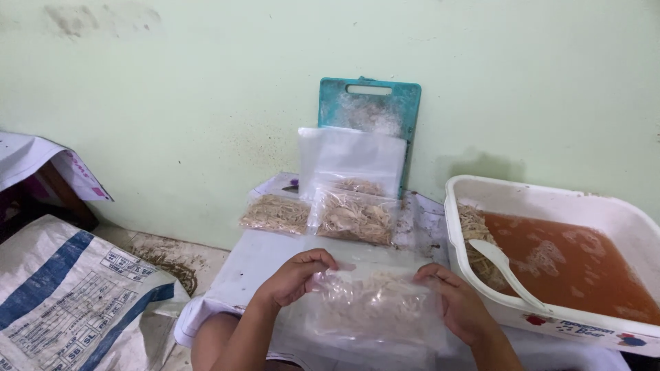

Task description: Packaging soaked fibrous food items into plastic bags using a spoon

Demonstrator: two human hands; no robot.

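A pale green, stained wall backs a low work surface covered with white paper [254, 257] on the floor. At far left a white sheet with a pink printed patch [41, 161] droops over something dark, and below it lies a white woven sack with blue stripes and dark printed panels [65, 295]. Further in, two filled clear plastic packets of pale shredded strips lie side by side on the paper, the smaller left packet [275, 214] just beside the larger right packet [354, 218]. Behind them a stack of empty clear plastic bags [350, 159] leans upright against a teal plastic cutting board with a handle slot [370, 103], which stands against the wall. In front, the left hand [294, 277] and the right hand [457, 302] are apart, each pinching one upper corner of a clear plastic bag holding pale shreds [375, 306], which rests low in the middle of the paper between them. At right sits a white rectangular plastic tub with a coloured printed label on its front wall [577, 330], filled with orange-brown liquid and soaked shreds; a white plastic spoon [505, 271] rests in it, its handle leaning on the near rim.
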